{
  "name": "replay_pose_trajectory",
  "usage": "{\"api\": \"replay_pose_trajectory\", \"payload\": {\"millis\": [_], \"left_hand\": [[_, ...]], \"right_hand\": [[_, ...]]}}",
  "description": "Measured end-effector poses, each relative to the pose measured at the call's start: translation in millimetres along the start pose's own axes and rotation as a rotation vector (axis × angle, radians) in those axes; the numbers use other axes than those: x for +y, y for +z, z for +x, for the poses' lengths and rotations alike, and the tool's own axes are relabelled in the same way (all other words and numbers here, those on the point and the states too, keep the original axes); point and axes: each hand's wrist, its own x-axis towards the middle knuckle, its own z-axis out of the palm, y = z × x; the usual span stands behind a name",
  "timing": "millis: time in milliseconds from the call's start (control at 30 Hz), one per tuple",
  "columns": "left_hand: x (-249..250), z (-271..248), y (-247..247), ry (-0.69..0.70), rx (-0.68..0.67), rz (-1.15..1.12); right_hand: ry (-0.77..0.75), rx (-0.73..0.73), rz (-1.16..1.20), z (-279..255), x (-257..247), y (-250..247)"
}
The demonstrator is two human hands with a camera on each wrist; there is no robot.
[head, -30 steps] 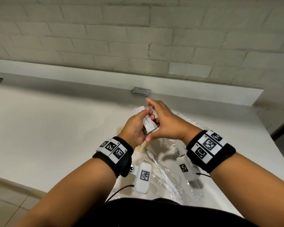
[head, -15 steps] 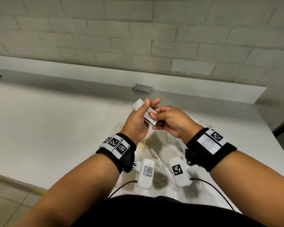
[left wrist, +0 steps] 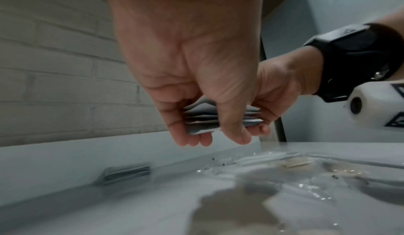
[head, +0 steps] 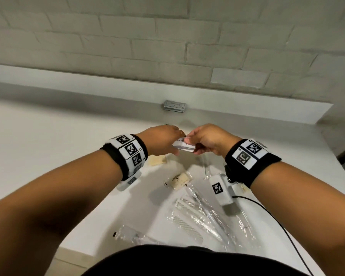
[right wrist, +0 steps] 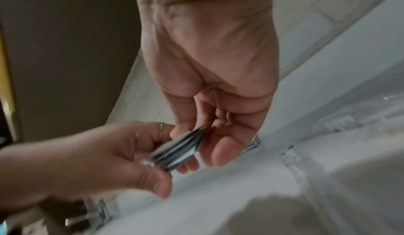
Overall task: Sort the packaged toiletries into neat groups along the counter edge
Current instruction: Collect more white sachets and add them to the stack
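Your left hand (head: 163, 141) and right hand (head: 209, 140) each pinch one end of the sachet stack (head: 182, 146), likely squaring its edges. It hangs above the counter (head: 48, 146), nearer you than the grouped sachets (head: 174, 105).

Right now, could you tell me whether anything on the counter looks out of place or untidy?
Yes. The clear-wrapped combs and other packets lie scattered at mixed angles near the counter front edge, overlapping, not grouped. Only one stack sits neatly by the back ledge. Both hands hold another stack of sachets.
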Motion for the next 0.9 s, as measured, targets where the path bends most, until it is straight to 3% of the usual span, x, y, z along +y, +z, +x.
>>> {"api": "replay_pose_trajectory", "payload": {"millis": [133, 200, 267, 533, 667, 900], "left_hand": [[-25.5, 24.9, 8.8, -0.002, -0.05, -0.072], [-35.5, 38.1, 15.4, 0.002, -0.08, -0.096], [-43.1, 49.1, 22.4, 0.002, -0.083, -0.13], [-97.1, 109.5, 46.4, -0.069, -0.003, -0.166], [-120.8, 129.6, 35.4, -0.128, 0.03, -0.396], [-156.6, 141.8, 34.9, -0.172, 0.025, -0.312]], "right_hand": [[-0.221, 0.093, -0.605, 26.4, -3.1, 3.0], [-0.239, 0.084, -0.887, 41.9, -5.7, 8.6], [-0.207, 0.103, -1.02, 59.9, -5.7, 14.6], [-0.182, 0.119, -1.083, 143.2, -12.4, 15.7], [-0.125, 0.139, -1.018, 178.3, -23.6, 10.7], [-0.185, 0.186, -0.937, 207.1, -22.7, 2.7]]}}
